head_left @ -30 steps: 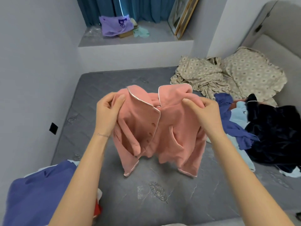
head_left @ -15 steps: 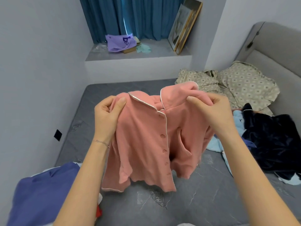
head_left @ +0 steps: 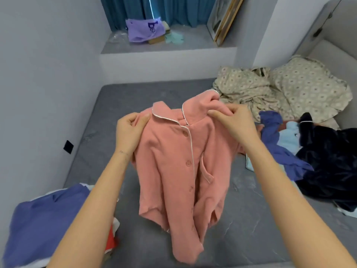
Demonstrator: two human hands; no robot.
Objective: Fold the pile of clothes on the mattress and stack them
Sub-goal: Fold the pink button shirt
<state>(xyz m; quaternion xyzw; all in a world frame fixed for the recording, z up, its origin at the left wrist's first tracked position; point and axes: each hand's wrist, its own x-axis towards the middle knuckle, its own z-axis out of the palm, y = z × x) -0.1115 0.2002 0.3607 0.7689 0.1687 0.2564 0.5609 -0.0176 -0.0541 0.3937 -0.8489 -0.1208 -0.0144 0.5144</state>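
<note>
Spreading across most of the view, a grey mattress (head_left: 135, 97) is seen between pale walls. At its far right corner, crumpled patterned bedding (head_left: 289, 93) is heaped against a padded headboard. Just in front of that, an unfolded pile of clothes (head_left: 328, 161) is left on the right side of the mattress: a dark navy garment, a blue one and a light blue one, tangled together. At the near left edge a blue folded garment (head_left: 48, 219) is laid flat, with a strip of red cloth (head_left: 112, 240) showing beside it. A pink pyjama shirt (head_left: 173, 171) is held up over the middle of the mattress, its buttoned front and white-piped collar turned towards the camera and its hem hanging low; whether the hem touches the mattress cannot be told. One shoulder is pinched by the left hand (head_left: 129, 132), thumb laid on the front and fingers curled behind. The other shoulder, just beside the collar, is gripped by the right hand (head_left: 237, 122), its fingers bent closed on the fabric. On the window ledge beyond, a purple bag (head_left: 143, 31) is placed before blue curtains.
</note>
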